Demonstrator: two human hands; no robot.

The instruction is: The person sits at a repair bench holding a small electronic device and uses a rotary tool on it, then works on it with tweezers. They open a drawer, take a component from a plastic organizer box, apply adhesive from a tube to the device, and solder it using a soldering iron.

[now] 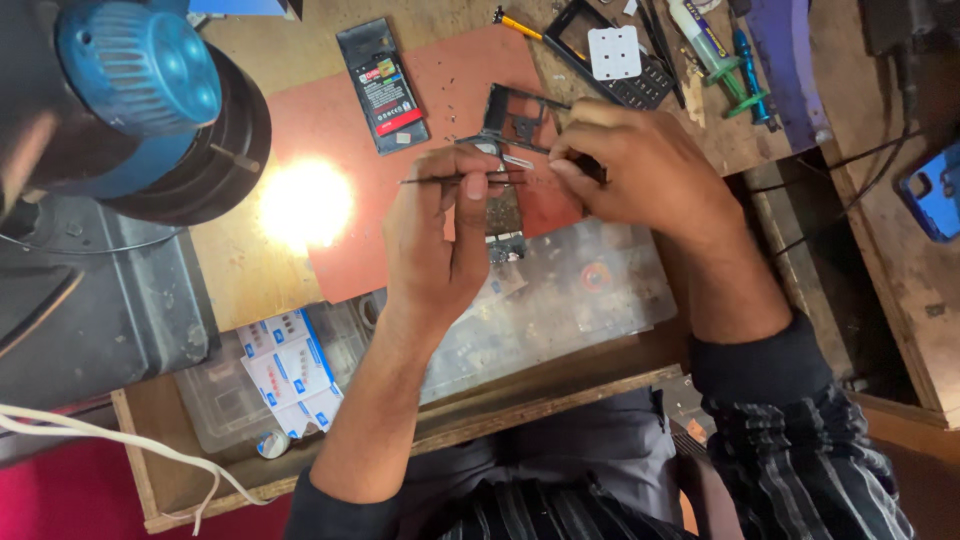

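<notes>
Over red mat [420,110]: left hand [435,240] pinches thin tweezers [450,180] closed; right hand [640,170] grips small dark tool, tip hidden, at circuit board [505,225].

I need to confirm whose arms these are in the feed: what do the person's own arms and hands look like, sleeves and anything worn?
Both hands, left hand and right hand, are bare: no gloves, and no rings or watch that I can see. The forearms are uncovered too. Dark sleeves with thin pale stripes are pushed up toward the elbows, the left sleeve and the right sleeve, which shows a plain dark cuff band.
</notes>
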